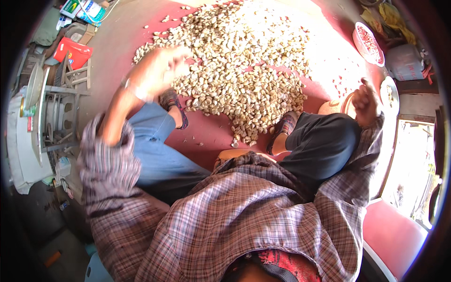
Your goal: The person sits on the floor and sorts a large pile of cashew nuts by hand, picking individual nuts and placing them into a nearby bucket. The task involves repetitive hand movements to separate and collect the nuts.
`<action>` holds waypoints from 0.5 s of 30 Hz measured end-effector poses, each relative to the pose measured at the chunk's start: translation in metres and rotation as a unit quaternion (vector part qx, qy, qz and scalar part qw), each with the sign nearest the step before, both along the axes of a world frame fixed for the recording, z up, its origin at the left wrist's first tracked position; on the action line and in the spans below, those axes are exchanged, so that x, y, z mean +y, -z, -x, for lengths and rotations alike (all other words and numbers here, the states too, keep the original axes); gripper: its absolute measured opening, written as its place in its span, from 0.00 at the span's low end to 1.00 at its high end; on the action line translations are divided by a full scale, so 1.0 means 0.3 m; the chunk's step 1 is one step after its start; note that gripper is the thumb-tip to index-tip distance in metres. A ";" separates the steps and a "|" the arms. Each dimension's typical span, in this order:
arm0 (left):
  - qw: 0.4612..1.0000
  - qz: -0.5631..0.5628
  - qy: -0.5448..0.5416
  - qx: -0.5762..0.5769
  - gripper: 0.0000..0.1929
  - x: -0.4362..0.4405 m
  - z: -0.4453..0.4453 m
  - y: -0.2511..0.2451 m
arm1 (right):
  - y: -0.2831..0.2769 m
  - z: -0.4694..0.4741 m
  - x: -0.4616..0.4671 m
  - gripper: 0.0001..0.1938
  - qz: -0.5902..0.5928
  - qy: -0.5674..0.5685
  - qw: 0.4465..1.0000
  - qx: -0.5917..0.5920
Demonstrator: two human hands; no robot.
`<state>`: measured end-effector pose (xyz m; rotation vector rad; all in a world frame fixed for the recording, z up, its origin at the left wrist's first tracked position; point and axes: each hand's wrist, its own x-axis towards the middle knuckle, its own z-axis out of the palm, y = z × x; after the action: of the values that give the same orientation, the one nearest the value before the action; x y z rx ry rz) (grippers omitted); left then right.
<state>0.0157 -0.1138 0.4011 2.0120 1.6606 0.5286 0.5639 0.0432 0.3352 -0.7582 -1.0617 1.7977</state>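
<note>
Blurred by motion, my left hand [160, 72] hangs over the left edge of a pile of pale brown, nut-like or shell-like pieces [239, 63]. Its fingers are bent, and anything between them cannot be made out. My right hand [365, 102] is in shade beyond my right knee, fingers partly curled. Close to it stands a beige round container [331, 106] with a brown rim, partly hidden behind the knee. The pile spreads on a red floor covering [197, 137] and reaches between my two feet.
A pink basin [358, 40] of small red pieces sits at far right, near a grey gas cylinder [405, 62]. A pale dish [394, 102] lies beyond my right hand. On the left are a wooden stool [79, 75], a red bag [73, 53] and a metal-framed rack [60, 116].
</note>
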 end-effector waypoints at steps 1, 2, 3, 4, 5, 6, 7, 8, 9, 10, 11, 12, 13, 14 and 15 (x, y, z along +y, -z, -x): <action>1.000 -0.002 0.022 0.015 0.17 -0.063 -0.059 -0.019 | 0.029 0.026 0.034 0.14 0.050 0.012 0.998 -0.043; 0.992 -0.024 0.102 0.064 0.18 -0.104 -0.113 -0.041 | 0.083 0.061 0.062 0.12 0.056 0.006 0.995 -0.076; 0.975 -0.058 0.180 0.117 0.19 -0.132 -0.164 -0.058 | 0.138 0.093 0.101 0.14 0.045 -0.025 0.991 -0.127; 0.971 -0.009 0.199 0.128 0.20 -0.154 -0.218 -0.062 | 0.204 0.122 0.127 0.14 0.068 0.003 0.982 -0.173; 0.968 0.006 0.213 0.131 0.21 -0.166 -0.263 -0.060 | 0.276 0.149 0.151 0.14 0.059 0.021 0.966 -0.250; 0.964 0.022 0.222 0.143 0.22 -0.157 -0.303 -0.040 | 0.349 0.164 0.165 0.13 0.067 0.027 0.953 -0.296; 0.964 0.009 0.227 0.141 0.23 -0.137 -0.337 -0.010 | 0.433 0.187 0.174 0.13 0.060 0.016 0.934 -0.352; 0.963 0.048 0.230 0.131 0.23 -0.107 -0.358 0.023 | 0.515 0.205 0.179 0.12 0.065 -0.005 0.915 -0.398; 0.957 0.106 0.233 0.138 0.23 -0.074 -0.367 0.056 | 0.595 0.216 0.178 0.11 0.062 -0.026 0.907 -0.416; 0.956 0.073 0.231 0.167 0.24 -0.061 -0.367 0.072 | 0.679 0.235 0.175 0.10 0.104 -0.020 0.901 -0.421; 0.938 0.115 0.237 0.225 0.25 -0.052 -0.366 0.085 | 0.757 0.244 0.157 0.10 0.099 -0.024 0.915 -0.389; 0.941 0.138 0.241 0.191 0.26 -0.035 -0.353 0.093 | 0.819 0.238 0.151 0.11 0.090 -0.052 0.921 -0.375; 0.949 0.121 0.235 0.172 0.26 -0.017 -0.346 0.100 | 0.880 0.240 0.159 0.11 0.085 -0.062 0.902 -0.418; 0.948 0.139 0.232 0.167 0.27 0.000 -0.342 0.107 | 0.931 0.230 0.168 0.12 0.030 -0.046 0.887 -0.459; 0.949 0.155 0.227 0.155 0.27 0.018 -0.340 0.114 | 0.976 0.220 0.176 0.12 -0.016 -0.027 0.854 -0.520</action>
<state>0.1178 -0.1083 0.3669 2.2085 1.2683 -0.2099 0.4979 0.0960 0.0424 -1.7879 -1.7782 1.3431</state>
